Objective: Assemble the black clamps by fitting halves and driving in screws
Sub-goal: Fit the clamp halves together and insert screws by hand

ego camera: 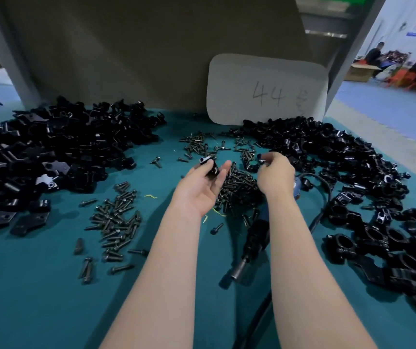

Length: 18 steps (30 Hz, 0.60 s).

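Observation:
My left hand (202,187) is turned palm up over the green table and holds a black clamp half (209,166) in its fingers. My right hand (275,172) is curled, knuckles up, and its fingertips pinch a small black clamp piece (262,158). Under and between both hands lies a heap of dark screws (237,185). A pile of loose black clamp halves (51,149) covers the left of the table. Black ring-shaped clamp parts (353,172) fill the right side.
A powered screwdriver (254,238) with a black cable (325,197) lies under my right forearm. More screws (116,222) are scattered at front left and at the back (199,144). A white card marked 44 (267,89) leans on the cardboard wall behind. People sit far right.

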{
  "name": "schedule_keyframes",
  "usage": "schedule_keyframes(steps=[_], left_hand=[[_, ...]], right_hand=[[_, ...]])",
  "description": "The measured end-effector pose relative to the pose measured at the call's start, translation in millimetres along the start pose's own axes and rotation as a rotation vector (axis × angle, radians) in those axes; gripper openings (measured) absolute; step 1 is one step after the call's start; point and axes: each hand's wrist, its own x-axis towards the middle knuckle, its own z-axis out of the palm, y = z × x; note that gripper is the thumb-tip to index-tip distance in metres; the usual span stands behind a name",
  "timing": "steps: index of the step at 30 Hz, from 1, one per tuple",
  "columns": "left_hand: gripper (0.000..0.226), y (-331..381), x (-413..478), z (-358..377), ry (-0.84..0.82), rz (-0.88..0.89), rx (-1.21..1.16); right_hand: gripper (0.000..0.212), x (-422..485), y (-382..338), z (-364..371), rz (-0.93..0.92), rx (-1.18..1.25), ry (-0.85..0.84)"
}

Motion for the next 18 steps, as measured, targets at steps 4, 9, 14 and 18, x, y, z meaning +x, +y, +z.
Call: schedule_keyframes(steps=[4, 9, 14, 18], left_hand=[[0.010, -5, 14, 14, -0.072, -0.108, -0.051], [0.013, -8, 31, 19, -0.127, -0.076, -0.011], [0.019, -9, 38, 20, -0.069, 0.042, 0.012], [0.033, -13, 35, 16, -0.008, 0.204, 0.231]], right_hand=[[0.041, 20, -3, 16, -0.069, -0.097, -0.171], [0.047, 40, -4, 35, 0.048, -0.268, -0.321], [0.036, 39, -6, 38, 0.170, -0.250, -0.204], [0.027, 31, -8, 30, 0.114, -0.009, -0.060]])
